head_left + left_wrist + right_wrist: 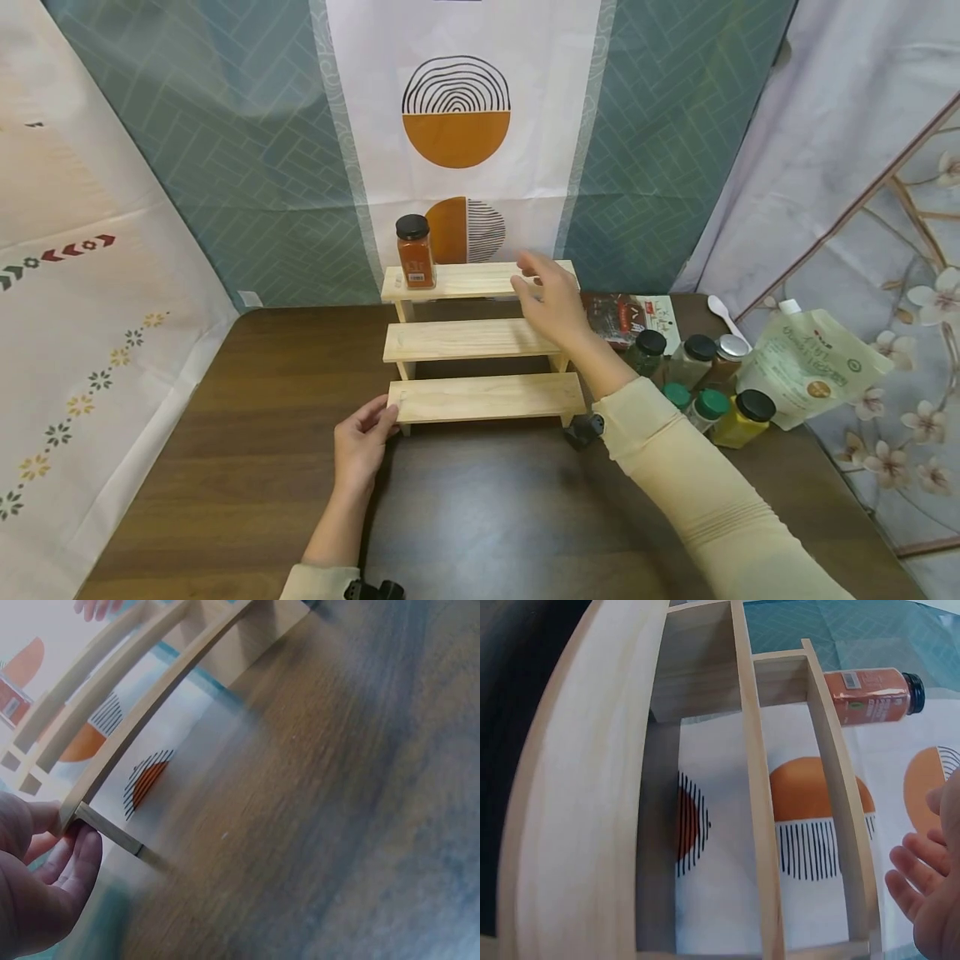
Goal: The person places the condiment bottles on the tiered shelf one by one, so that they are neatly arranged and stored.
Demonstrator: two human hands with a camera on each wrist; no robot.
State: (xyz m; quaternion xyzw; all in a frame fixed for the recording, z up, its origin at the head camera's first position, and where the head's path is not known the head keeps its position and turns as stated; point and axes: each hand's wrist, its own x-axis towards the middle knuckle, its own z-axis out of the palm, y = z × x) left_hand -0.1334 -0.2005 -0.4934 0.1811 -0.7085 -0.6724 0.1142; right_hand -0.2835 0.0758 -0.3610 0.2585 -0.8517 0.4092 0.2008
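Note:
A three-tier wooden shelf [480, 398] of pale boards stands on the dark table. A spice jar [416, 260] with orange-red contents and a black lid sits upright at the left end of its top tier; the right wrist view shows this jar [870, 696] too. My left hand [360, 442] pinches the left end of the lowest board, thumb and fingers around it in the left wrist view. Above the right part of the top tier is my right hand [551, 300], fingers loosely bent and holding nothing.
Right of the shelf stand several jars, among them a black-lidded one [647, 352] and a yellow one [738, 421]. Beside them are a pale green spouted pouch [813, 362], a white spoon [726, 317] and a dark printed packet [618, 318]. A curtain [277, 167] hangs behind.

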